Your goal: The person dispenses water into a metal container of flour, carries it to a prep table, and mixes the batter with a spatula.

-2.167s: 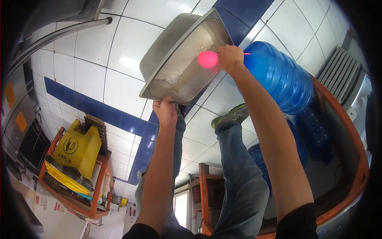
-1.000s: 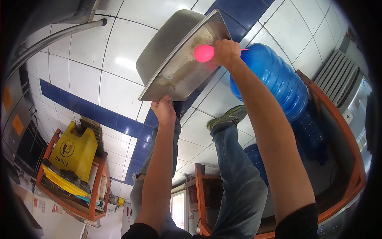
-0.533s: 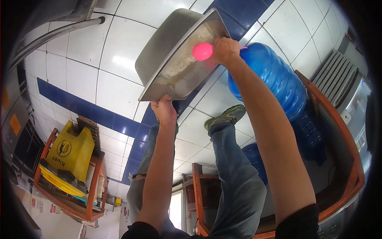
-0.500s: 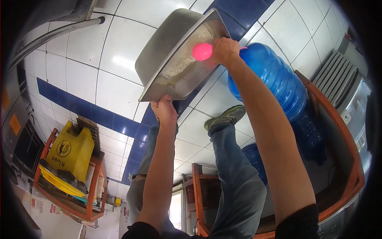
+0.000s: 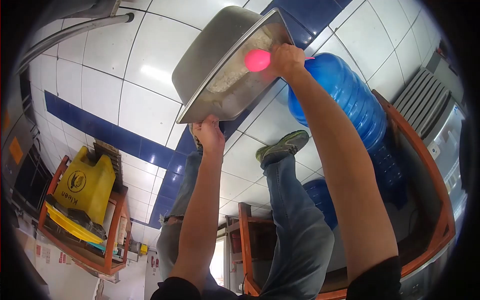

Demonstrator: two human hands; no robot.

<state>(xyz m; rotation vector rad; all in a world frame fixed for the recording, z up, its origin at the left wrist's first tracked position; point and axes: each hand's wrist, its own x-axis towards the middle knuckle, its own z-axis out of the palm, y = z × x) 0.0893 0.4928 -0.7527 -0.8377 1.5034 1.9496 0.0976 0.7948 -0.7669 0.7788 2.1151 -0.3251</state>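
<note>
A deep steel pan (image 5: 212, 52) is tilted, its open side towards the lower right. White, rice-like grains (image 5: 227, 80) lie along its inside. My left hand (image 5: 210, 134) is closed on the pan's near rim. Inside the pan's far end, my right hand (image 5: 288, 60) is wrapped round a pink plastic spoon (image 5: 257, 60). The rounded pink end shows left of my fist and a thin handle tip sticks out to its right; the part between is hidden by my fingers.
Blue water jugs (image 5: 340, 95) stand right, by an orange-brown frame (image 5: 417, 155). A yellow mop bucket (image 5: 85, 185) sits at left on a wooden rack. White tiles (image 5: 150, 75) with dark blue bands cover the floor. A metal pipe (image 5: 75, 37) runs at upper left.
The pan and both hands have shifted slightly up and to the right in view. Both hands keep their hold, and the pink spoon has moved along with my right hand.
</note>
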